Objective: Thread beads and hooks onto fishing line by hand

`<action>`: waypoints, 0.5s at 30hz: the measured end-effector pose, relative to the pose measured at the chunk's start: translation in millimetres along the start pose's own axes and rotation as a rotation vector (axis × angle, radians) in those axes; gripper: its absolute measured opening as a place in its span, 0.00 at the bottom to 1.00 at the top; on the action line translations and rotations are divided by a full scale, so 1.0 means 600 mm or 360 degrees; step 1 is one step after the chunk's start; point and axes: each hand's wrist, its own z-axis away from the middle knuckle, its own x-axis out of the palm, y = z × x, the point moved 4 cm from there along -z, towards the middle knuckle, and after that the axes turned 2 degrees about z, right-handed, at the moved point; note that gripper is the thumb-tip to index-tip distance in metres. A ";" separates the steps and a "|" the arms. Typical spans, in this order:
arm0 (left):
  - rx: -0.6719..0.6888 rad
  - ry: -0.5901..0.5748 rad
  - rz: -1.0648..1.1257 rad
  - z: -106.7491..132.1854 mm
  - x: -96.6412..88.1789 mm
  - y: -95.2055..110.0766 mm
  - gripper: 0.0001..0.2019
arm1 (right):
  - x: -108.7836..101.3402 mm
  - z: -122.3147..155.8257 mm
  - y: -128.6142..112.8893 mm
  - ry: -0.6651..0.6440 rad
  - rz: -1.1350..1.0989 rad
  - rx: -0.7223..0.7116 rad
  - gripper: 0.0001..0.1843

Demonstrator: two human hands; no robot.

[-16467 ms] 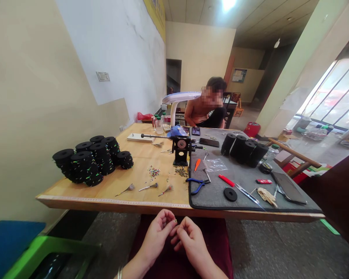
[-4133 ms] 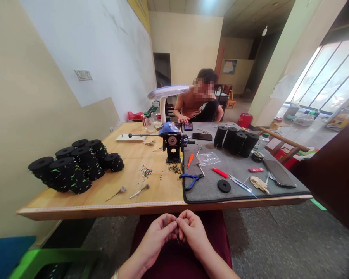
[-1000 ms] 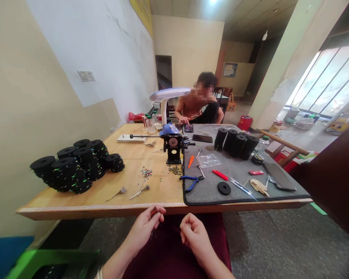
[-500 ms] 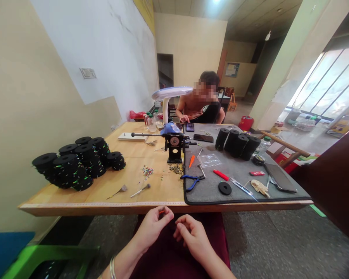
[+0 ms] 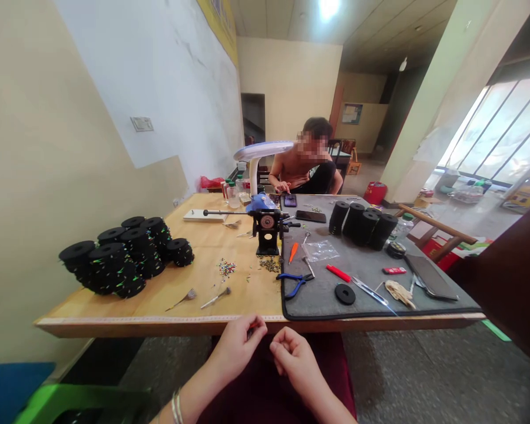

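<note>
- One curled right hand (image 5: 294,353); whether it grips anything, I cannot tell.
- Left hand (image 5: 242,346), just beside, pinching a reddish piece (image 5: 253,324), axis hidden, at ten o'clock from the right.
- Brush-like bundle (image 5: 219,295), left hand's eleven o'clock, slanting toward two.

I count: my left hand (image 5: 242,348) and right hand (image 5: 295,354), 2 | coil winder (image 5: 267,231), 1 | desk lamp (image 5: 264,151), 1 | blue-handled pliers (image 5: 298,285), 1 pair | loose black foam spool (image 5: 341,295), 1 | clear plastic bag (image 5: 321,251), 1 | orange-handled tool (image 5: 293,252), 1 | brush-ended bundles (image 5: 221,294) nearest me, 2 | co-worker (image 5: 288,168), 1 | tiny coloured beads (image 5: 227,268), too many to tell
</note>
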 end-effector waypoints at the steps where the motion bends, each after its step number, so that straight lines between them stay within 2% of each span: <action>1: 0.0025 0.0039 -0.0146 -0.012 -0.007 -0.004 0.08 | -0.003 0.000 0.002 0.0034 -0.0052 0.0028 0.19; 4: 0.0036 0.0109 -0.0667 -0.053 -0.025 -0.012 0.16 | -0.008 0.002 0.007 0.0113 -0.0188 0.0095 0.21; 6: 0.0023 0.0118 -0.0841 -0.077 -0.029 -0.014 0.21 | -0.009 0.002 0.013 0.0127 -0.0269 0.0110 0.22; 11: 0.0043 0.0155 -0.0942 -0.104 -0.039 -0.010 0.24 | -0.012 -0.003 0.035 0.0088 -0.0410 0.0102 0.25; 15: -0.0043 0.0376 -0.0993 -0.093 -0.093 -0.022 0.22 | -0.015 -0.002 0.039 0.0090 -0.0472 0.0114 0.27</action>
